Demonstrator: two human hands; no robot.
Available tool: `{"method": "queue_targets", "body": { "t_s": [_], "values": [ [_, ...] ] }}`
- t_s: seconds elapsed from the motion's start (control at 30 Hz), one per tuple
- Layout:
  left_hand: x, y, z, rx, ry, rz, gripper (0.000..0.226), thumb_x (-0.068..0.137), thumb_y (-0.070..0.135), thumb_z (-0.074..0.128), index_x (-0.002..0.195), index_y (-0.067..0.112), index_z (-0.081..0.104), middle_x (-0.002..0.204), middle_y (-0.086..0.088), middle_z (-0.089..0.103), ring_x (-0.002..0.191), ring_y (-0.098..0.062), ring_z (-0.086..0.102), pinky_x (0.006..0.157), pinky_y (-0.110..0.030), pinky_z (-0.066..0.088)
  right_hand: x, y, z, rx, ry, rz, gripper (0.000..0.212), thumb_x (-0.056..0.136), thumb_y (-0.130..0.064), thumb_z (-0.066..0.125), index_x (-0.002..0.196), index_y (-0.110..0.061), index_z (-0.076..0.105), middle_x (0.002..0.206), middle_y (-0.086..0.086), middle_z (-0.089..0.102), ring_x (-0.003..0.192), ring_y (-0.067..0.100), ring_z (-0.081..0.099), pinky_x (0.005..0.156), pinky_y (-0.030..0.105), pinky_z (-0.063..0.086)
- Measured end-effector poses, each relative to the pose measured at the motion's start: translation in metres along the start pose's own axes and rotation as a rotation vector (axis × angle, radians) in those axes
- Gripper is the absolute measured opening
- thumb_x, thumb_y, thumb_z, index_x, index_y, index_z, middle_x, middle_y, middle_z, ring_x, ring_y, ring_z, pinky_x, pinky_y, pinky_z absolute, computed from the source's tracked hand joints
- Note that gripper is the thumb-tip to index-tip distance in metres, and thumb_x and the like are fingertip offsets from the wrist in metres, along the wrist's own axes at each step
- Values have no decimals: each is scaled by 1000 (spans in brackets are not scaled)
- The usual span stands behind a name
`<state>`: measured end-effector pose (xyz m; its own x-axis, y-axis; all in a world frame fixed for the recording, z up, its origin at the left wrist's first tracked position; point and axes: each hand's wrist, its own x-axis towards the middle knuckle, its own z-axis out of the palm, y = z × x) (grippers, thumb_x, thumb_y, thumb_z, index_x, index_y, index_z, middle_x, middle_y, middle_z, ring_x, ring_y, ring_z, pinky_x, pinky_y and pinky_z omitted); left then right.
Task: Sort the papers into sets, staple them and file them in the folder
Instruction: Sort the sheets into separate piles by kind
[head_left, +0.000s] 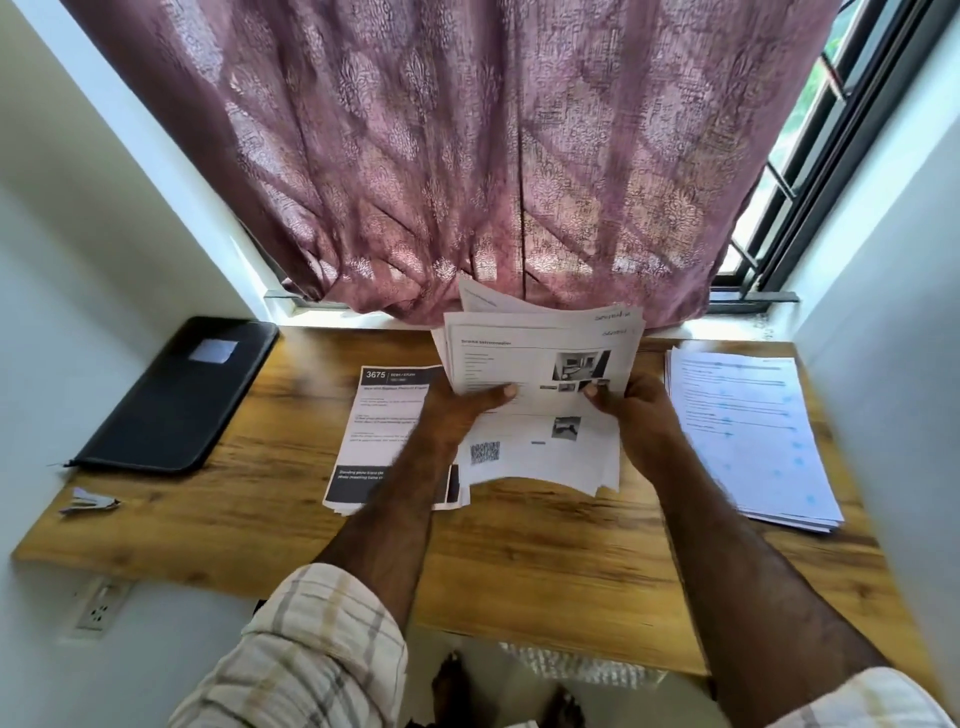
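A person stands at a wooden counter (519, 561) below a mauve curtain (441, 156). A black folder (171, 400) lies at its left. The left hand (462, 410) and right hand (639, 410) each grip a fanned sheaf of papers (540, 364), lifted above the counter's middle. A stapler (88, 503) sits near the left edge.

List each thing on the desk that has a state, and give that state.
held papers: fanned, lifted
left hand: gripping them
right hand: gripping them
left pile: flat on desk
right pile: flat, unheld
folder: closed
stapler: untouched
curtain: drawn
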<state>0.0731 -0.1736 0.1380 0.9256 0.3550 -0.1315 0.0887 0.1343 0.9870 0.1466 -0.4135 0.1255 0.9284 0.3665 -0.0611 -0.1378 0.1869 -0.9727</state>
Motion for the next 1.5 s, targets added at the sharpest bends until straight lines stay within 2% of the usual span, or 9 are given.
{"method": "queue_targets", "body": {
  "t_s": [0.3,0.53,0.7,0.93,1.1,1.2,1.33,1.4,1.5],
  "values": [
    [22,-6,-17,24,-279,23,61,73,-10,86,129,6,66,128,-16,73,121,-36,68,100,-58,57,-5,11,-14,61,-29,89,38,84,2,68,122,5,68,122,23,74,108,38,72,86,44,61],
    [44,-18,-27,86,-396,-26,62,77,-1,88,134,5,64,129,-12,73,122,-33,69,98,-52,59,-9,33,-20,67,72,145,40,84,-2,70,124,0,68,127,24,71,118,46,66,99,62,54],
    [64,-6,-16,-17,-387,-7,52,78,-4,85,127,4,68,125,-14,75,117,-34,71,98,-52,59,0,16,-7,107,155,52,42,69,-8,88,110,-8,79,119,20,75,106,36,73,89,49,58],
    [77,-29,-14,64,-516,-4,53,80,-5,85,125,18,71,127,-9,74,120,-27,70,96,-48,61,-8,28,14,-18,230,-19,50,72,1,80,119,-16,75,118,18,75,111,34,72,87,45,62],
    [81,-33,-6,107,-400,37,42,73,40,96,112,37,79,121,1,78,114,-24,74,94,-52,62,-7,28,30,-16,434,-74,33,81,6,78,103,-18,81,109,12,79,102,32,75,82,45,61],
    [80,-34,5,109,-374,72,33,84,26,90,114,33,79,118,4,78,109,-19,75,87,-39,64,-5,31,29,5,499,-68,32,85,8,75,108,-13,77,109,11,79,99,28,76,79,41,62],
    [72,-55,3,239,-414,89,41,91,23,83,128,27,68,118,8,73,100,-9,74,76,-24,63,-11,49,32,-85,559,28,32,72,-13,86,101,-25,81,108,9,80,101,36,75,86,58,61],
    [72,-61,1,241,-392,111,40,89,23,84,126,26,69,120,2,75,103,-15,75,82,-33,65,-10,48,34,-62,568,16,31,74,-7,85,97,-27,83,106,10,80,100,35,75,85,56,62],
    [73,-62,0,228,-310,129,36,87,19,86,118,26,70,111,14,74,99,7,71,84,-16,58,-7,47,35,-14,535,-38,34,81,6,78,100,-21,83,106,11,79,99,32,76,81,46,64]
  ]
}}
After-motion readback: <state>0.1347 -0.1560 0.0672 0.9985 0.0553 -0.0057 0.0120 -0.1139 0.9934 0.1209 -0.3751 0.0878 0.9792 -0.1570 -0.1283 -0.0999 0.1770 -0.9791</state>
